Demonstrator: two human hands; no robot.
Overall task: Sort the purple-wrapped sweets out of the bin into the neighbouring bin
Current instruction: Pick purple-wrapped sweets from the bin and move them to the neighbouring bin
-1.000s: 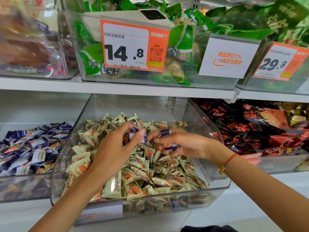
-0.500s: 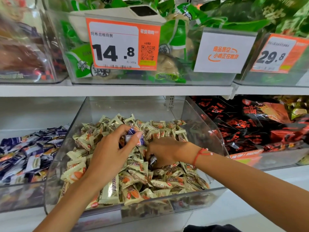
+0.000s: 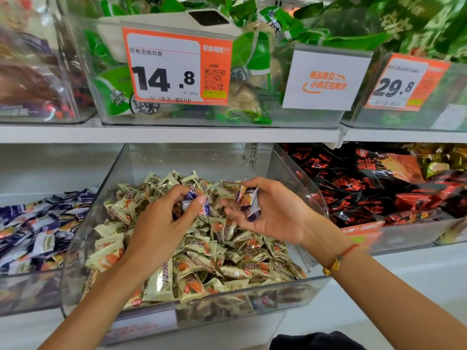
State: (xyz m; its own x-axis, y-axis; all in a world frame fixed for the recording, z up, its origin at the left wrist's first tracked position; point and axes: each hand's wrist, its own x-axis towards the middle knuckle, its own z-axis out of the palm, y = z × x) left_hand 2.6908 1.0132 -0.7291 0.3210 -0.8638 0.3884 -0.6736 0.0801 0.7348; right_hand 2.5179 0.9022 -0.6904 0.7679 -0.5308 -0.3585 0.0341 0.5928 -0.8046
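White shop shelving [image 3: 177, 135] fills the view, with clear plastic bins in rows on 2 levels. At the centre of the lower shelf stands the clear bin [image 3: 298, 173], heaped with cream-wrapped sweets [image 3: 222, 251]. Both hands are over that heap.

The left hand [image 3: 161, 228] reaches in over the bin's front wall, its fingers curled; between thumb and fingertips it pinches a purple-wrapped sweet [image 3: 193, 202], held just above the cream pile near the bin's middle. The right hand [image 3: 273, 213] comes in over the bin's right wall, palm turned up, with its grip closed on 2 or 3 purple-wrapped sweets in the right hand [image 3: 249, 202], bunched between thumb and fingers, their ends sticking out below the fingers. The 2 hands are near each other but not touching, and both lots of purple sweets are lifted clear of the heap. A red cord bracelet [image 3: 341, 258] sits on the right wrist.

Just left of the clear bin is the neighbouring bin [image 3: 30, 281], holding purple and white wrapped sweets. Right of the clear bin lie black and red snack packs [image 3: 366, 188]. Above it, on the upper shelf, an orange price tag [image 3: 177, 69] reads 14.8, fixed to a bin of green packets [image 3: 252, 51].
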